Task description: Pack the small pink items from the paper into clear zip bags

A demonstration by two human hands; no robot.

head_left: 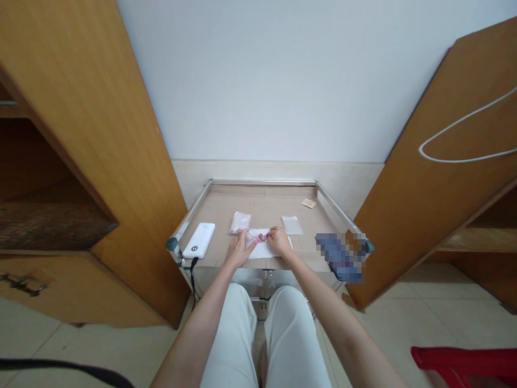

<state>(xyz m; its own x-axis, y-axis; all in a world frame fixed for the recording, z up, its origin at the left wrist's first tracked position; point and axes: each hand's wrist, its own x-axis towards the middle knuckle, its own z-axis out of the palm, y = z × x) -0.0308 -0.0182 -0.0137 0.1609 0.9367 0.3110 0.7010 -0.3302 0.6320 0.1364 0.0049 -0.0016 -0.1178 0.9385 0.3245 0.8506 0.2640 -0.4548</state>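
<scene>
Pink beaded strand (255,236) was what both hands were working on, and it lay across a white sheet (264,251) near the middle of the surface (262,182), which had a cardboard top inside a metal frame. The left hand (240,249) reached in from about 7 o'clock and the right hand (279,241) from about 5, with the strand running between them. From the head camera it's too small to swear it was beads and not knotted cord.

The left fingers (244,236) were stretched toward the strand, and the right fingers (274,232) were bent and close together at its other end. I can't tell if either set was really pinching it. My read is that this was the hands-on handling step, and the next move would call for steady control at both ends because the strand looked so thin.

Count: one strand, one sheet, and two clear bags, one with pink stuff inside (240,222) at 11 o'clock and a plainer one (292,225) at 1. There was also one small tan tag (308,203) around 1, one white power bank (198,240) at 9 with one black cable (194,277), and one pixelated blue item (339,257) at 3.
</scene>
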